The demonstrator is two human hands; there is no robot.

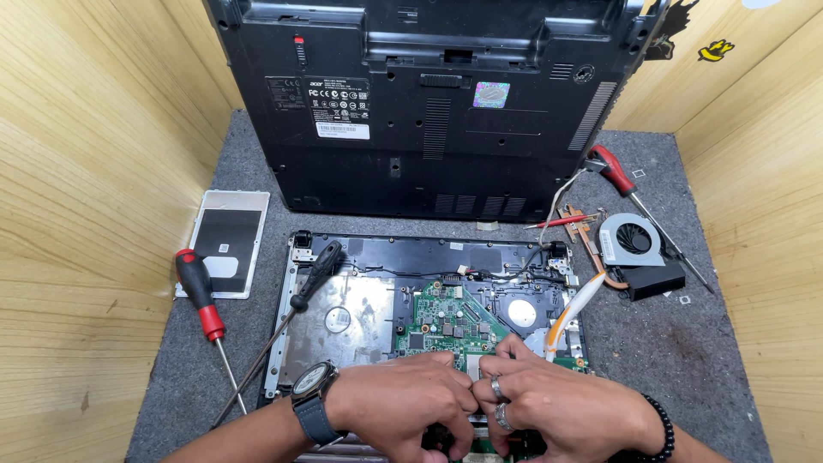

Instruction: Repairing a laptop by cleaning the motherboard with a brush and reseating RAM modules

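Note:
An opened laptop chassis [343,317] lies on the grey mat, its green circuit board [446,321] exposed in the middle. My left hand [403,403], with a wristwatch [313,386] on the wrist, and my right hand [549,403], wearing rings and a bead bracelet, meet knuckle to knuckle over the board's near edge. Fingers of both hands curl down onto something small there; what they pinch is hidden. A black-handled screwdriver [313,274] rests slantwise across the chassis' left side.
The black bottom cover [429,103] leans upright at the back. On the left lie a silver panel [227,244] and a red-black screwdriver [201,300]. At right sit a fan with copper heat pipe [630,244], another red screwdriver [621,180] and a thin red tool [561,221]. Wooden walls flank both sides.

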